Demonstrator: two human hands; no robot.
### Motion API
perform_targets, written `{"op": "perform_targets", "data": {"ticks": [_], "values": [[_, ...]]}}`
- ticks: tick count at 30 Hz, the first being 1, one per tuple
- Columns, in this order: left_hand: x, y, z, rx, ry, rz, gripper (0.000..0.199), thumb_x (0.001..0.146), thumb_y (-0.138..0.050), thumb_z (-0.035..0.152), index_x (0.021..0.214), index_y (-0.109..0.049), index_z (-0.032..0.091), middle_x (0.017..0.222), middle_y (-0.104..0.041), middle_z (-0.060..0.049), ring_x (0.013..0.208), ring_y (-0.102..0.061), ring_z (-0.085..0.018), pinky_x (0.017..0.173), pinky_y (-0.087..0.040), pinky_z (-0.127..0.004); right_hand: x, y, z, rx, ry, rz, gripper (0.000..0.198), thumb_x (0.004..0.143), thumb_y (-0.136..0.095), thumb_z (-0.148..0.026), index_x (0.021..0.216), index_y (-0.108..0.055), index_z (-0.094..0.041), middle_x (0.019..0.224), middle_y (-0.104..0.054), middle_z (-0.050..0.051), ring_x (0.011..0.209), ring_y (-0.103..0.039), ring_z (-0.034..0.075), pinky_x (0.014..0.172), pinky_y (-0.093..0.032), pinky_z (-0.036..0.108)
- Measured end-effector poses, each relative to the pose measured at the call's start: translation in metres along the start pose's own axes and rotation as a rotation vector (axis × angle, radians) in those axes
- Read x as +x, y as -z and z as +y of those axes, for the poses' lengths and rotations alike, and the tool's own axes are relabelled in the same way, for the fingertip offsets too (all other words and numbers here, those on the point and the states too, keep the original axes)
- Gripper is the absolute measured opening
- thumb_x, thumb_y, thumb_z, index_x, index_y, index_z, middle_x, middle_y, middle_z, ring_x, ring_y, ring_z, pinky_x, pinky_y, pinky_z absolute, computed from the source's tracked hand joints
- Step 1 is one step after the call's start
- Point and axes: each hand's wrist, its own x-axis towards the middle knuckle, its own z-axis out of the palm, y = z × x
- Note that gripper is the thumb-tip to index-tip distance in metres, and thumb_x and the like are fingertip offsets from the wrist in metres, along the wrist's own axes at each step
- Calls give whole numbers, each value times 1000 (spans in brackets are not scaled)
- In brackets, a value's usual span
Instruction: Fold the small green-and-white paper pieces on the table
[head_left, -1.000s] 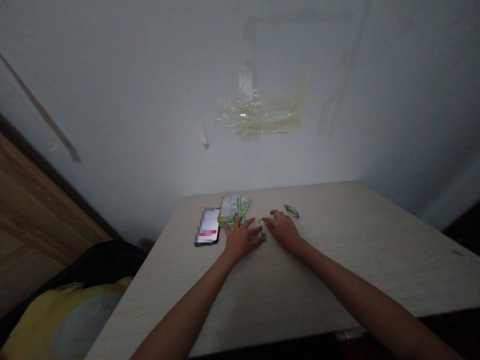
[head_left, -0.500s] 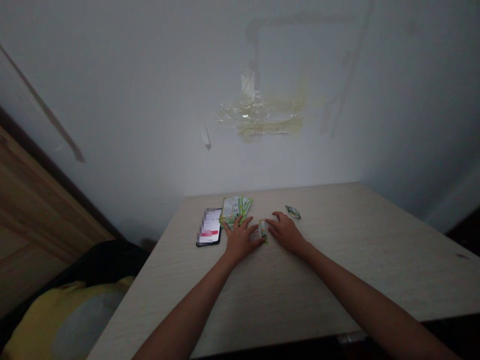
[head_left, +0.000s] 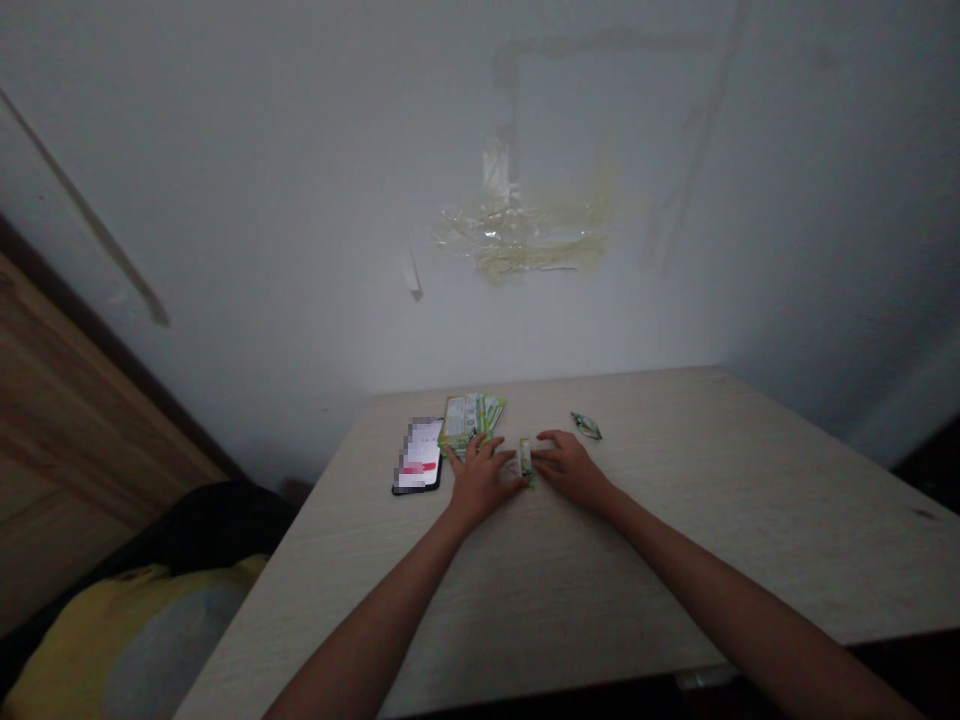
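Note:
Between my two hands a small green-and-white printed paper (head_left: 526, 462) lies on the table, its right side turned over into a narrow strip. My left hand (head_left: 478, 487) rests flat with fingers spread, the fingertips and thumb on and around this paper. On the other side, the fingertips of my right hand (head_left: 572, 470) touch the strip's right edge, fingers stretched and slightly apart. Just beyond my left hand is a pile of similar green-and-white printed sheets (head_left: 465, 415). A small folded green paper piece (head_left: 586, 426) lies beyond my right hand.
A phone (head_left: 420, 458) with a lit screen lies left of the pile. The pale wooden table (head_left: 675, 480) meets a wall (head_left: 300, 250) bearing tape marks at the back. A yellow and grey cloth item (head_left: 150, 630) sits below the table's left edge.
My right hand's fingers have shifted slightly at the strip's edge, with the index finger a little further left. The strip appears slightly more upright or turned over. My left hand stays in place.

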Motion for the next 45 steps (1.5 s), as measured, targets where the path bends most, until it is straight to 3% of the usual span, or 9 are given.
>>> {"op": "perform_targets", "data": {"ticks": [7, 11, 20, 38, 45], "values": [[-1, 0, 2, 8, -30, 4, 50, 75, -67, 56, 122, -59, 41, 139, -53, -2, 136, -32, -34, 105, 0, -77, 1, 0, -6, 64, -53, 28, 15, 85, -65, -28, 94, -77, -24, 121, -59, 11, 117, -49, 26, 103, -38, 45], [-1, -1, 2, 50, 13, 11, 50, 74, -66, 59, 118, -63, 35, 142, -50, -5, 136, -32, -37, 104, -2, -78, 1, -2, -6, 76, -85, 24, 15, 84, -67, -28, 94, -77, -26, 120, -60, 10, 117, -50, 26, 103, -38, 46], [2, -3, 2, -40, 27, -19, 48, 72, -71, 54, 115, -64, 34, 141, -51, -4, 137, -31, -36, 106, -4, -77, 1, -6, -2, 101, -98, 35, 15, 81, -69, -28, 94, -77, -26, 118, -63, 9, 114, -53, 26, 102, -38, 45], [-1, -2, 9, -173, -13, 82, 54, 75, -73, 39, 125, -54, 33, 130, -60, -4, 135, -35, -31, 109, 9, -70, 4, -6, -4, 313, -152, 113, 11, 81, -67, -29, 78, -75, -21, 93, -70, 8, 95, -62, 23, 91, -45, 39], [-5, 1, 18, -189, -64, 122, 30, 80, -69, 33, 109, -61, 35, 123, -64, 2, 134, -37, -28, 108, 10, -69, 6, -3, -6, 413, -163, 163, 12, 81, -66, -29, 75, -73, -21, 90, -71, 7, 92, -62, 22, 89, -46, 38]]}}
